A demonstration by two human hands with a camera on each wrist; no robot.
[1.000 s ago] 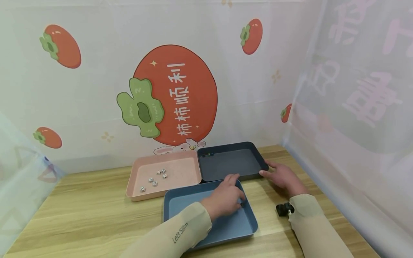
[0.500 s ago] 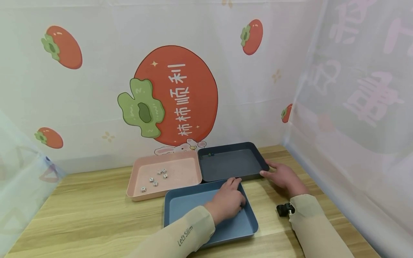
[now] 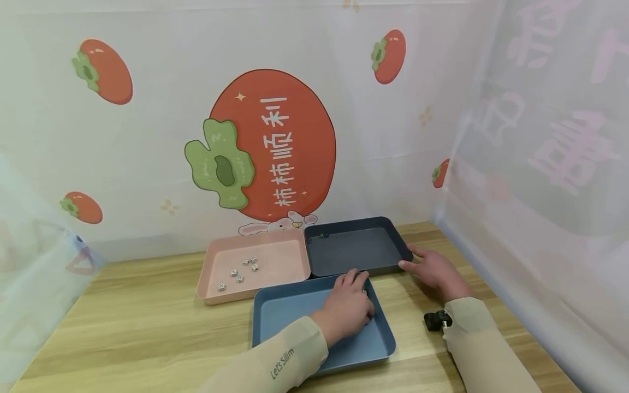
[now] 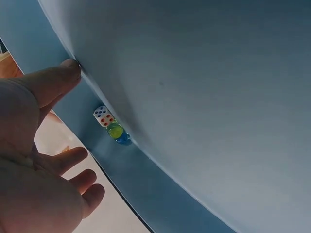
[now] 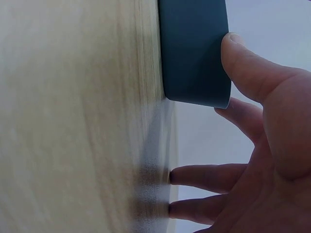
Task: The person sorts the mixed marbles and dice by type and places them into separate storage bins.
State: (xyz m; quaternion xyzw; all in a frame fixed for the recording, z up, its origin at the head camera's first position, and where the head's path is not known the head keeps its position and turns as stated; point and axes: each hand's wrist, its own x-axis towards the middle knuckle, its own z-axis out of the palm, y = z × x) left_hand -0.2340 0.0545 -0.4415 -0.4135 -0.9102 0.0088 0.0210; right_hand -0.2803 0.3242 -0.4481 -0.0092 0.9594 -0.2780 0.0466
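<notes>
My left hand (image 3: 346, 307) is over the right side of the blue tray (image 3: 290, 311). In the left wrist view, its thumb (image 4: 65, 75) touches the tray's inside near the foot of the wall, while other fingers reach over the rim. A white die (image 4: 103, 116) with red and blue pips lies along that wall, beside a yellow-green marble (image 4: 114, 130) and a blue marble (image 4: 124, 139). All three are apart from the thumb. My right hand (image 3: 432, 270) rests at the near right corner of the dark tray (image 3: 358, 251), thumb on its rim, forefinger behind the corner.
A pink tray (image 3: 285, 262) with several white dice (image 3: 239, 278) stands left of the dark tray. Small marbles (image 3: 324, 236) lie at the dark tray's far left. The wooden table (image 3: 123, 327) meets printed cloth (image 3: 147, 136) at the back and sides.
My left hand has shifted slightly along the blue tray's right side, and a die now shows beside its fingers. Marbles in the dark tray have moved a little. My right hand stays at the corner.
</notes>
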